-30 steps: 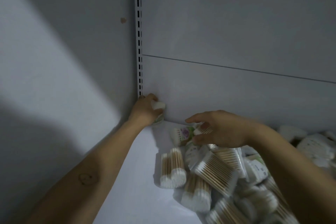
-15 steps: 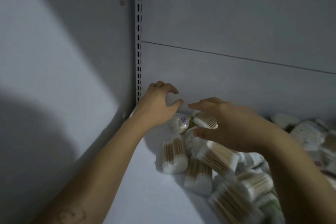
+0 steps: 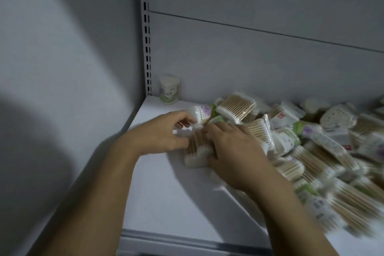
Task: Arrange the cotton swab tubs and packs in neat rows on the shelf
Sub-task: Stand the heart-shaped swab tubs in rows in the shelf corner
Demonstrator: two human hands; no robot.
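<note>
**Q:** What does the head view show?

**A:** Two bare hands meet on a white shelf [image 3: 166, 203]. The left hand [image 3: 162, 133] has curled fingers against the end of a purple-labelled pack [image 3: 202, 111]. Blur hides whether they actually grip it. The right hand [image 3: 236, 149] lies with its fingers nearly straight, pressing on a wooden-stick pack [image 3: 197, 151] between the two hands.

**Q:** Where are the rest of the swabs?

**A:** A loose heap of packs [image 3: 311, 147] spreads out beyond the right hand. One tub [image 3: 169, 89] stands upright past the left hand's fingertips, in the back corner just beside the slotted upright [image 3: 146, 48].

**Q:** Which step is this?

**A:** It is probably early sorting, drawing a pack out of the heap. The next move likely calls for a firm hold on one pack, then setting it squarely next to the tub to begin a row.
</note>
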